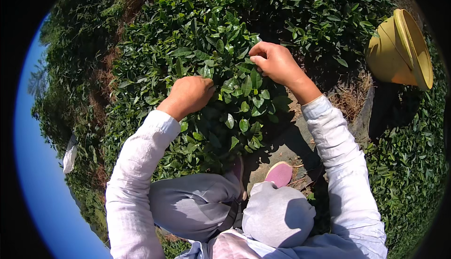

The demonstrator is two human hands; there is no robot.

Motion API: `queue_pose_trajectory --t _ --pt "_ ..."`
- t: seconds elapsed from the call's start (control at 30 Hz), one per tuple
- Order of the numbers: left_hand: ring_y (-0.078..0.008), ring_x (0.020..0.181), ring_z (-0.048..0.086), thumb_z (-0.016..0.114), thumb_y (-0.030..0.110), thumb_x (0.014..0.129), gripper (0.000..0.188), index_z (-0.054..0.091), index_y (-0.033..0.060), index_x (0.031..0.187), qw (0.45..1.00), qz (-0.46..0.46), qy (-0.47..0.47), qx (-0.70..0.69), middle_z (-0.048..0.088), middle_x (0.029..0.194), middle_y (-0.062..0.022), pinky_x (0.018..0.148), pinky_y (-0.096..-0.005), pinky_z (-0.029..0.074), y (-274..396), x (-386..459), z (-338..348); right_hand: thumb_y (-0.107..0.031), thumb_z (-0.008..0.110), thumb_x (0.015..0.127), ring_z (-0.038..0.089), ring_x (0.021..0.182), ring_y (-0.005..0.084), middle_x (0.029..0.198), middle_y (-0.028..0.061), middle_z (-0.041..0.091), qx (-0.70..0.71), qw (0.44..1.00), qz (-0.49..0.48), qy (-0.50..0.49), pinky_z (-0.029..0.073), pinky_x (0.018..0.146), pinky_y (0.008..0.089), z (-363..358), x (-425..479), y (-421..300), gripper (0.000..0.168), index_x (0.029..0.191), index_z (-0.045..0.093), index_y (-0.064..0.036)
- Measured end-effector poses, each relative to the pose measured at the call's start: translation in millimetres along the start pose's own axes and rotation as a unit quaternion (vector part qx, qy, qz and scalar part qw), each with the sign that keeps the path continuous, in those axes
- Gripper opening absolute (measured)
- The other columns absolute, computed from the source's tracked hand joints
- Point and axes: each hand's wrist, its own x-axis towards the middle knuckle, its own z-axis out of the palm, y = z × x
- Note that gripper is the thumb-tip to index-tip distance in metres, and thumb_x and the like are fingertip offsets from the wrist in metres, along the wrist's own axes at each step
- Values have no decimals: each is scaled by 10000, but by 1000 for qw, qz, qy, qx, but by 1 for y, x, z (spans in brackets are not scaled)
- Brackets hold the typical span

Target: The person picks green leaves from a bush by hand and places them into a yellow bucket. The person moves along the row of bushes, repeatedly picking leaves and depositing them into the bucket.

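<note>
Leafy green tea bushes [183, 52] fill the space in front of me. My left hand [192, 95] reaches into the foliage with its back to the camera; its fingertips are hidden, so a grip on a shoot cannot be made out. Up and to the right of it, my right hand [275, 63] is at the bush's edge with curled fingers and the thumb near the index finger. Whether a leaf is between them is unclear. Broad glossy leaves [252, 84] lie between the two hands.
A yellow plastic bucket [391, 52] lies tilted at the right, near dry straw [352, 97]. Ground cloth [282, 149] covers the path by my pink shoe [280, 173]. More bushes [405, 167] grow at the right. A white cloth or bag [70, 156] hangs at the far left.
</note>
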Motion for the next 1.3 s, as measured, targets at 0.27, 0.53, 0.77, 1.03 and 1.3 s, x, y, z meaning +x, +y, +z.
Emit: queue_pose_trajectory --t 0.27,0.53,0.77,1.03,1.3 --pt "-66 495 374 456 236 877 232 485 65 724 707 -86 83 -697 480 635 -3 433 -206 280 -42 -39 -22 -176 484 896 517 510 35 821 58 599 -104 994 -30 26 430 442 154 47 29 10 159 968 500 -36" --pt "-24 518 375 440 181 921 174 538 71 1013 695 -146 -13 -704 529 734 22 431 -151 270 -58 -59 -20 -164 500 883 507 510 32 811 52 594 -95 995 -25 22 416 435 148 54 35 7 148 963 508 -40" --pt "-370 808 577 367 522 868 594 630 -9 828 931 -212 -89 -282 617 806 -204 735 -400 447 -23 -14 26 -154 515 873 498 509 29 803 47 590 158 986 -11 -50 404 429 144 46 -28 -7 140 959 515 -44" --pt "-231 712 610 609 323 740 338 643 3 844 937 -158 -113 -291 645 784 -130 675 -318 472 -27 -13 43 -143 532 860 488 509 25 793 41 585 195 979 -35 -44 390 422 138 21 -32 -34 133 953 524 -49" --pt "-17 480 279 539 174 859 113 527 102 773 604 -41 -164 -779 336 582 87 415 -174 206 -17 -41 5 -132 549 848 478 509 22 783 35 580 98 995 -10 -15 376 415 133 11 18 -30 128 948 532 -54"
